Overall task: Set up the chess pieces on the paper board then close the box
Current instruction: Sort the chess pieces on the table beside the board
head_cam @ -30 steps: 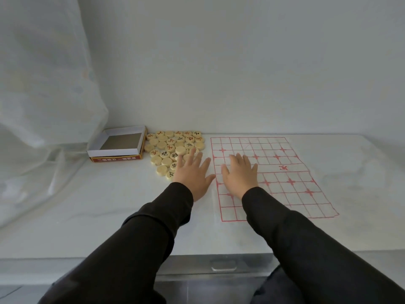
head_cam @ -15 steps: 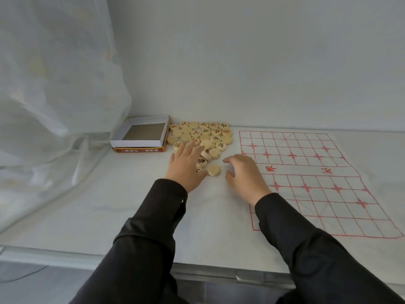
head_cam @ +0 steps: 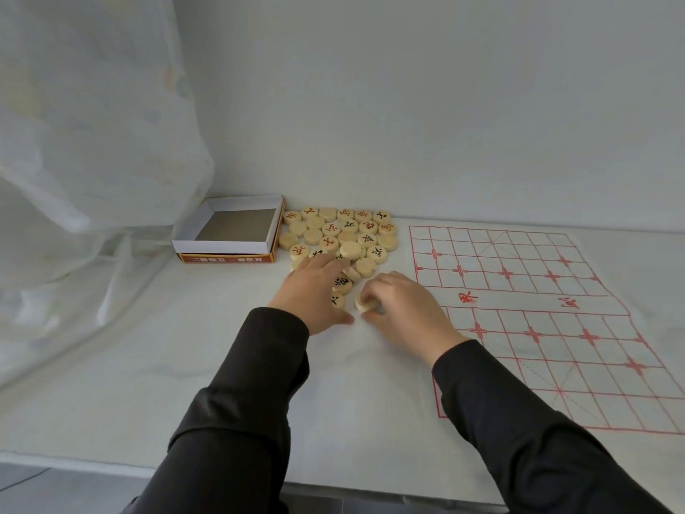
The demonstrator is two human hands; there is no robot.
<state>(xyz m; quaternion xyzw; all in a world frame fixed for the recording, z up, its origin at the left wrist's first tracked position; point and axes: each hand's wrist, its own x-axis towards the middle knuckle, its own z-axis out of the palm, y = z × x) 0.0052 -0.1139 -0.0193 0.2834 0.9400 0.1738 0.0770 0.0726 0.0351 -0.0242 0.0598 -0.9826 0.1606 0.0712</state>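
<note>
R hand (head_cam: 404, 313) pinches one piece (head_cam: 365, 302), blank face up, at the near tip of the pile (head_cam: 344, 231). L hand (head_cam: 315, 294) lies flat w/ straight fingers over the pile's near edge, gripping nothing. Pile sits on the tabletop (head_cam: 185, 365) btw the open box (head_cam: 233, 231) at far left and the paper board (head_cam: 537, 320) at right; no pieces on the board yet. To do it well: flip the piece to read its char first, lift it clear so neighbours don't drag, set it on a line crossing, not in a square. Paper looks thin & rumpled, prob. slides, so place gently.
</note>
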